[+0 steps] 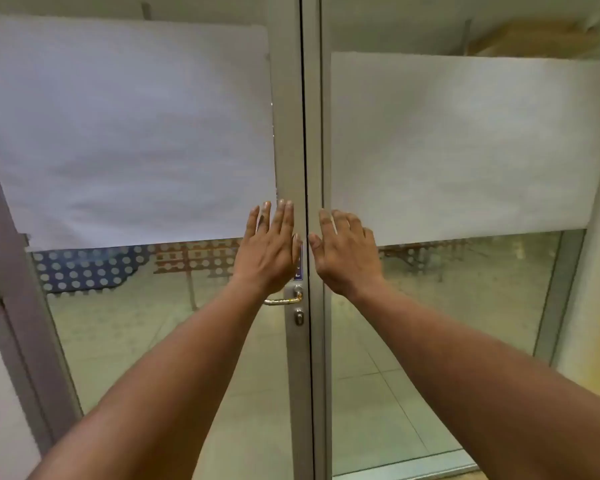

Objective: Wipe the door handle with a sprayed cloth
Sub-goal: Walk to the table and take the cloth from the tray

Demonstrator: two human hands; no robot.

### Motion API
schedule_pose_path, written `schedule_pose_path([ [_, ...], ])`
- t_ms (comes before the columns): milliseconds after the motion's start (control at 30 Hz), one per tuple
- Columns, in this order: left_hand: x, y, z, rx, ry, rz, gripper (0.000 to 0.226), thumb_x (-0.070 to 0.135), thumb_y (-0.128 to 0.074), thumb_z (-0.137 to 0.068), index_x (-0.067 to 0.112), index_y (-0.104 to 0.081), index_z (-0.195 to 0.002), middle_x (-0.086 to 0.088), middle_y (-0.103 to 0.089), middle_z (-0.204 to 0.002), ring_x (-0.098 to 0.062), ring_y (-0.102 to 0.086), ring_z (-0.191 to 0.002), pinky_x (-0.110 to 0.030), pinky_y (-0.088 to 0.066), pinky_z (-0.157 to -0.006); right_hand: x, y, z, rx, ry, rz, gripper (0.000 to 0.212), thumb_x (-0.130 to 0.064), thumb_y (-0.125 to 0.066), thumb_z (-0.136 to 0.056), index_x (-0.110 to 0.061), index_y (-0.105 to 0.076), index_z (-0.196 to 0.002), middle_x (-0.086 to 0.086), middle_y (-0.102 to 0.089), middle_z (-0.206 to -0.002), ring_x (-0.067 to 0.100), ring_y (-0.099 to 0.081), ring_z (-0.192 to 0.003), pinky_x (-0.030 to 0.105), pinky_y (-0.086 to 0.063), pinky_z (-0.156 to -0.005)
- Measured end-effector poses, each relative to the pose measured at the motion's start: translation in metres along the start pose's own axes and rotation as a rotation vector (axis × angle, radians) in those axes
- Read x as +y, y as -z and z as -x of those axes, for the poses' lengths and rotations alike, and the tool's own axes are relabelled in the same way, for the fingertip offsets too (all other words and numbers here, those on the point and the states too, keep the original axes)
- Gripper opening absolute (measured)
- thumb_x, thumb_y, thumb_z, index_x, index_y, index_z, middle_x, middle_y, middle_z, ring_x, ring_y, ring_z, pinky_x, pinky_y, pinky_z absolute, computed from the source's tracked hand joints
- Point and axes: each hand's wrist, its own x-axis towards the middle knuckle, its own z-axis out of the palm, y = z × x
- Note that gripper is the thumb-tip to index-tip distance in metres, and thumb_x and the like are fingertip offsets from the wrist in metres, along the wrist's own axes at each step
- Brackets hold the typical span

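Left to right: you are holding your left hand (269, 251), fingers spread and empty, flat toward the left door's frame (290, 150), just above the brass door handle (284, 300), which is projecting leftward from the stile with a keyhole (299, 318) directly below. Your right hand (347, 252), likewise spread and gripping nothing, is hovering across the centre seam toward the right door's frame (326, 150). No cloth or spray bottle is showing, so you are probably needing to fetch them first. Frosted film (129, 133) is covering both panes' upper glass; nothing is blocking the handle except your own left wrist above it.
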Motion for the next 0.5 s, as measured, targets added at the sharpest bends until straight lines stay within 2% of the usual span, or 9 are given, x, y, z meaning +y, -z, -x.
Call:
schedule_pose_path([
  [100, 0.007, 0.006, 0.013, -0.061, 0.017, 0.009, 0.065, 0.043, -0.005, -0.106, 0.01, 0.0, -0.162, -0.014, -0.025, -0.168, -0.035, -0.013, -0.158, -0.048, 0.014, -0.125, 0.001, 0.006, 0.014, -0.008, -0.017, 0.013, 0.058, -0.049, -0.02, -0.101, -0.014, -0.039, -0.143, 0.014, -0.049, -0.144, 0.033, -0.043, -0.131, 0.05, -0.043, -0.098],
  [200, 0.019, 0.008, 0.028, -0.111, 0.001, 0.077, 0.063, 0.04, -0.012, -0.108, 0.01, -0.007, -0.162, -0.015, -0.046, -0.158, -0.036, -0.032, -0.152, -0.056, -0.007, -0.128, 0.008, 0.008, 0.032, -0.008, -0.012, 0.034, 0.057, -0.049, -0.019, -0.101, -0.014, -0.043, -0.139, 0.013, -0.052, -0.141, 0.033, -0.045, -0.129, 0.049, -0.044, -0.097],
  [333, 0.038, 0.019, 0.042, -0.089, -0.031, 0.15, 0.059, 0.035, -0.02, -0.109, 0.006, -0.022, -0.16, -0.018, -0.06, -0.143, -0.037, -0.049, -0.135, -0.047, -0.037, -0.113, 0.02, 0.017, 0.051, -0.006, -0.034, 0.028, 0.057, -0.049, -0.02, -0.101, -0.014, -0.045, -0.138, 0.013, -0.055, -0.138, 0.032, -0.05, -0.125, 0.047, -0.045, -0.097],
  [500, 0.059, 0.031, 0.061, -0.091, -0.1, 0.176, 0.05, 0.032, -0.026, -0.108, 0.004, -0.044, -0.146, -0.02, -0.064, -0.134, -0.036, -0.056, -0.123, -0.045, -0.044, -0.107, 0.03, 0.03, 0.082, -0.018, -0.053, 0.044, 0.055, -0.047, -0.023, -0.1, -0.013, -0.049, -0.134, 0.012, -0.059, -0.132, 0.032, -0.055, -0.117, 0.046, -0.047, -0.091],
])
